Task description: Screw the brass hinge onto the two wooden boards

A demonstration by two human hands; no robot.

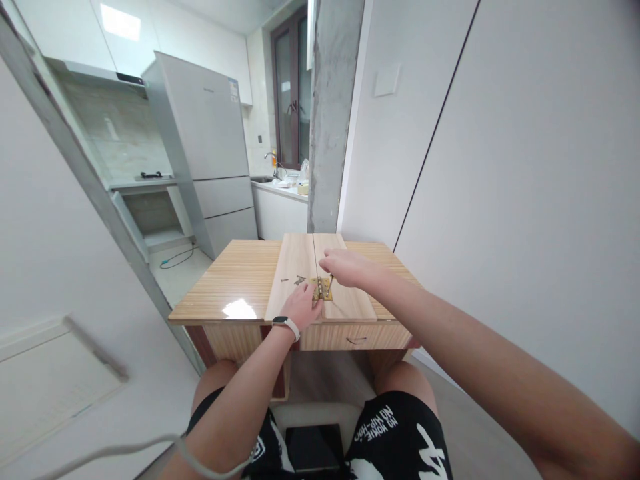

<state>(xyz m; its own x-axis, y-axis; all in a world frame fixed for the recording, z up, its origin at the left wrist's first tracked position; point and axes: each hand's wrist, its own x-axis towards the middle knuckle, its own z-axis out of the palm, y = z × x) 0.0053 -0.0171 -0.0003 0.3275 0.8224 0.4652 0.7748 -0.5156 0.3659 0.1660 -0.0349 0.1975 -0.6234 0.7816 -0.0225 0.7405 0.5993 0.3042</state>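
A brass hinge [327,291] lies across the seam of two pale wooden boards [293,250], which sit side by side on the desk. The fingers and thumb of my left hand [301,307] are closed about the hinge's left side and hide part of it. Above the right leaf, my right hand [345,265] is closed around a screwdriver [331,283]; its handle is hidden in the fist and the thin shaft points down at the hinge. Left of the hinge, a small pile of screws [300,280] rests on the board, with one separate screw [285,280].
The striped wooden desk [225,280] has a drawer [355,338] in front, above my knees. A white wall [500,167] stands close on the right. Further back are a grey fridge [210,127] and a sink counter [280,207]. A white cable [140,448] crosses at lower left.
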